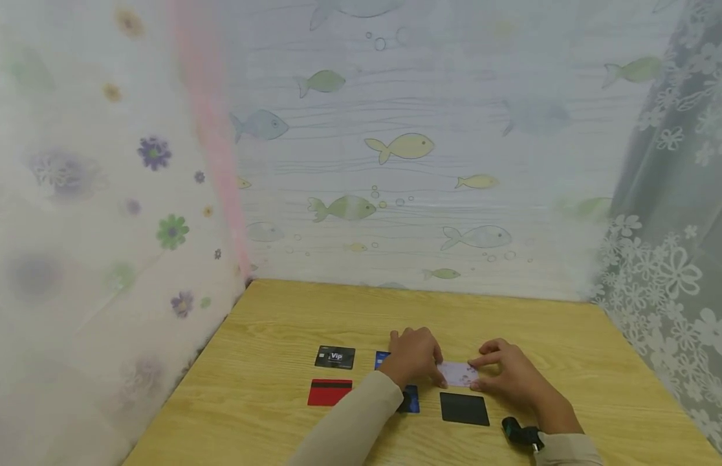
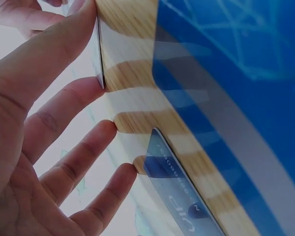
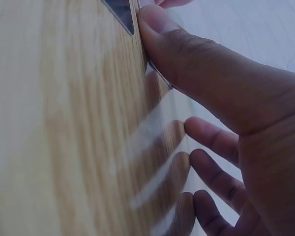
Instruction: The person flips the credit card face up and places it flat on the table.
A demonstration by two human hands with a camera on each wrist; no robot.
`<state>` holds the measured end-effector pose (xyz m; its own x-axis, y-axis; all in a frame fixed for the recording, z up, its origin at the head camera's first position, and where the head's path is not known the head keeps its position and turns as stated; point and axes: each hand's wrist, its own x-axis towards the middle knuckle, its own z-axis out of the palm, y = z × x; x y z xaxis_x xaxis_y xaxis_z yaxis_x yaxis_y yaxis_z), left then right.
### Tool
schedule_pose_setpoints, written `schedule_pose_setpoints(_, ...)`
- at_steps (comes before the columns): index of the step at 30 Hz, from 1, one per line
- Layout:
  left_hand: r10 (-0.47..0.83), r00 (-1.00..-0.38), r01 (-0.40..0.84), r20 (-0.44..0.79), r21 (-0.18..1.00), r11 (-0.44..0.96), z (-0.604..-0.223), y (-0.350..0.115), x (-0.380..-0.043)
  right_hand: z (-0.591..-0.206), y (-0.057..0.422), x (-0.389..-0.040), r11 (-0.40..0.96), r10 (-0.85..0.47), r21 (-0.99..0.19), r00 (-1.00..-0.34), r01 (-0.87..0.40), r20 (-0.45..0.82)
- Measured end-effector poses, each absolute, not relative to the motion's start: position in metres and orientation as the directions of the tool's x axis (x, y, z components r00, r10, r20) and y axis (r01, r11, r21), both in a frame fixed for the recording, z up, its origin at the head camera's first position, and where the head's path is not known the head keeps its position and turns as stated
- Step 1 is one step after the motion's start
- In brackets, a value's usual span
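A pale pink patterned card (image 1: 459, 374) lies flat at the right end of the upper row of cards. My left hand (image 1: 413, 355) holds its left end, thumb at the near corner and index finger at the far one. From the other side my right hand (image 1: 509, 375) holds the right end with thumb and index finger. In the left wrist view, the remaining fingertips of that hand rest on the tabletop. Just below the pale card is a black card (image 1: 464, 409). A blue card (image 1: 381, 357) shows partly beyond the left hand, which covers the rest.
On the left, a black Vip card (image 1: 334, 357) lies above a red card (image 1: 328, 392) with a dark stripe. A dark blue card (image 1: 412, 400) is partly hidden by the left sleeve (image 1: 361, 414). Patterned curtains (image 1: 367, 168) surround the wooden table (image 1: 268, 323).
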<state>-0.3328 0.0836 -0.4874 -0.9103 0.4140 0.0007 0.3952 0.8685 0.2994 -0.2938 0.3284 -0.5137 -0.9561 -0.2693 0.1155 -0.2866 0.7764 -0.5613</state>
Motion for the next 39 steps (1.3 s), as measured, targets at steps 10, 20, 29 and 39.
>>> schedule_pose_setpoints(10, 0.440, -0.898, 0.428, 0.024, 0.286, 0.857, -0.483, 0.076, -0.326, -0.510, 0.324, -0.287, 0.797, -0.250, -0.552, -0.966, -0.245, 0.068)
schedule_pose_setpoints(20, 0.510, -0.856, 0.512, 0.086, 0.276, 0.813, -0.479, 0.043, -0.332, -0.505, 0.321, -0.284, 0.809, -0.322, -0.469, -0.935, -0.355, 0.152)
schedule_pose_setpoints(29, 0.479, -0.865, 0.500, 0.146, 0.312, 0.808, -0.464, -0.004, -0.339, -0.479, 0.290, -0.284, 0.751, -0.384, -0.467, -0.884, -0.467, 0.266)
schedule_pose_setpoints(39, 0.458, -0.873, 0.488, 0.169, 0.271, 0.830, -0.468, -0.059, -0.335, -0.471, 0.248, -0.290, 0.713, -0.395, -0.533, -0.889, -0.456, 0.233)
